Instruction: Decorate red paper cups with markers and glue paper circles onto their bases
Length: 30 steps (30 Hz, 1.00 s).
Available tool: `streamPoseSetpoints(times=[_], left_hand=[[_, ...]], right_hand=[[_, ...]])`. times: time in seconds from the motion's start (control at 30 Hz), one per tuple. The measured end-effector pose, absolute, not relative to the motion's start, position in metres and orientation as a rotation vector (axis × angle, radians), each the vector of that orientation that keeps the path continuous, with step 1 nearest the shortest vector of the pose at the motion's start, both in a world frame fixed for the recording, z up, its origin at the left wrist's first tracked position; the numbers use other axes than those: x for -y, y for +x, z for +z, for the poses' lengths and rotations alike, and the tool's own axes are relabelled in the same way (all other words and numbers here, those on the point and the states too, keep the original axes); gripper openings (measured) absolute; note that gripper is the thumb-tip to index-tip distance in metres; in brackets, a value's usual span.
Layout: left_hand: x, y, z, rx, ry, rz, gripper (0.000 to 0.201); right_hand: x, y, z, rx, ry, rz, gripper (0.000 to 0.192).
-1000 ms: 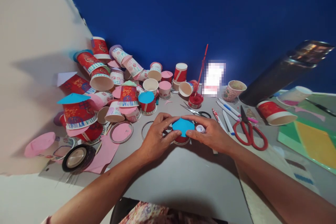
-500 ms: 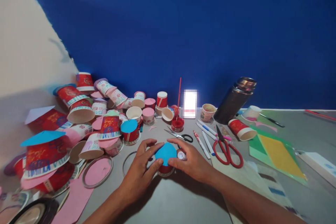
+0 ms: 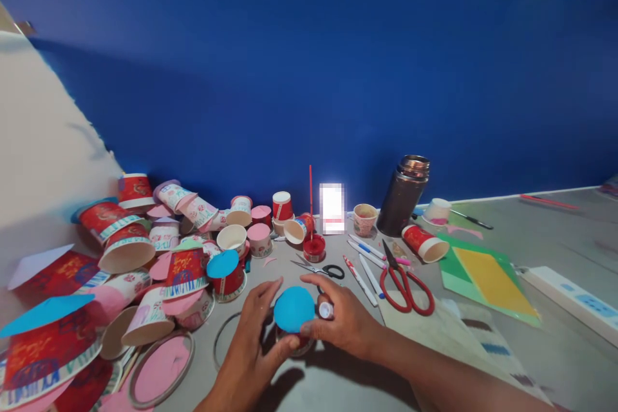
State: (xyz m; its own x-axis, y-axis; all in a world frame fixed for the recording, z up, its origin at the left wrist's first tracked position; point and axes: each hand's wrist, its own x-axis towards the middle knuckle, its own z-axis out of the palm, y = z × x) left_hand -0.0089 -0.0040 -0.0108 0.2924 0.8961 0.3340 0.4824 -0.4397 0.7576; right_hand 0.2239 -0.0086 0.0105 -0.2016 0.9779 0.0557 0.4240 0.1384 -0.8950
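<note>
A red paper cup [image 3: 290, 339] with a round blue paper disc [image 3: 293, 309] on top is between my two hands, low in the middle. My left hand [image 3: 255, 335] curves round its left side, with the thumb against the front below the disc. From the other side, my right hand [image 3: 345, 318] presses its thumb to the disc's right edge. A small tube with a white round end [image 3: 326, 310] is tucked between the right thumb and fingers; most of it is hidden. Small scissors with black handles [image 3: 318, 268] lie just beyond my hands.
Decorated paper cups [image 3: 183, 270] are heaped at the left. A tape ring [image 3: 161, 370] lies near pink paper. To the right are markers [image 3: 371, 277], red-handled scissors [image 3: 408, 290], a dark flask [image 3: 404, 196], green and yellow sheets [image 3: 487, 277] and a power strip [image 3: 574, 302]. A red paint jar [image 3: 315, 248] holds a stick.
The camera view has tilted up and shifted right. My left fingers have come off the top of the blue disc to the cup's left side. My right hand still keeps the tube.
</note>
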Motion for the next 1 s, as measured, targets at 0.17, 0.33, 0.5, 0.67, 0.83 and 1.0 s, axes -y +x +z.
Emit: streamPoseSetpoints(times=[0.17, 0.33, 0.5, 0.67, 0.83, 1.0], left_hand=[[0.009, -0.001, -0.013, -1.207, 2.022, 0.956, 0.093], [0.010, 0.009, -0.016, -1.228, 2.013, 0.905, 0.082], [0.008, 0.009, -0.010, -1.235, 2.006, 0.960, 0.077], [0.007, 0.005, 0.006, -1.173, 1.556, 1.042, 0.079], [0.004, 0.003, 0.013, -0.798, 1.030, 1.068, 0.056], [0.007, 0.005, 0.015, -1.000, 1.227, 1.079, 0.064]], right_hand=[[0.009, 0.231, 0.016, 1.603, -1.282, 1.012, 0.053], [0.007, 0.231, 0.013, 1.597, -1.224, 1.013, 0.029], [0.006, 0.232, 0.011, 1.536, -1.184, 1.043, 0.026], [0.003, 0.237, 0.005, 1.391, -1.136, 1.200, 0.042], [-0.001, 0.244, -0.009, 1.226, -1.084, 1.360, 0.057], [-0.002, 0.248, -0.010, 1.196, -1.068, 1.394, 0.058]])
